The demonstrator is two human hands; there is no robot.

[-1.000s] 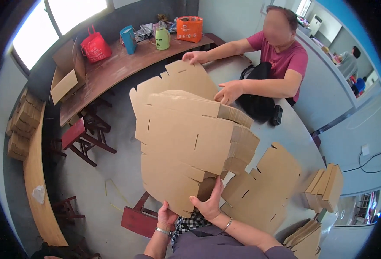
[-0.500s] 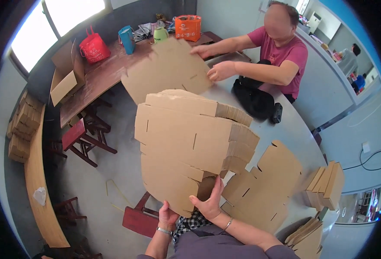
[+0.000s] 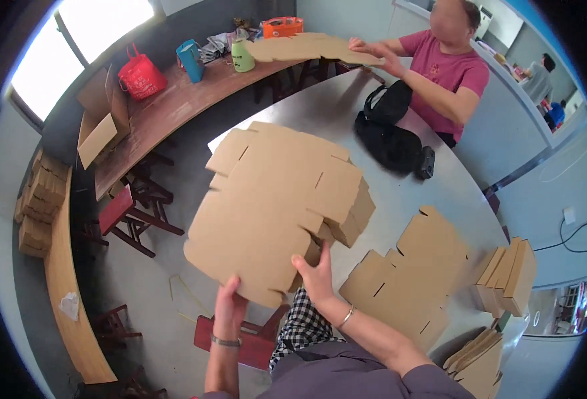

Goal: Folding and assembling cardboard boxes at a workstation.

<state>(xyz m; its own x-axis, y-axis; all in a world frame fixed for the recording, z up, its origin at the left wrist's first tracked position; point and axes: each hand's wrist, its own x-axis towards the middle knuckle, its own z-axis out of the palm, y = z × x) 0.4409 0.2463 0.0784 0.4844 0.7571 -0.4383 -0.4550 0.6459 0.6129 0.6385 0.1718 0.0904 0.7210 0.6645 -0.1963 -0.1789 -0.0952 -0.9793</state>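
I hold a die-cut cardboard box blank (image 3: 273,206), partly folded, up in front of me over the grey table (image 3: 333,110). My left hand (image 3: 227,307) grips its lower edge from beneath. My right hand (image 3: 315,272) holds the lower right part, thumb against a folded flap. A flat stack of cardboard blanks (image 3: 410,272) lies on the table to my right.
A person in a pink shirt (image 3: 450,73) across the table handles another flat blank (image 3: 310,48). A black bag (image 3: 390,130) rests on the table. Folded boxes (image 3: 506,276) stand at the right. Wooden bench (image 3: 167,110) with bags and cups at left, red stools (image 3: 130,213) below.
The blank in my hands has tilted flatter toward me, showing its broad face. The other person has lifted their blank away toward the far bench.
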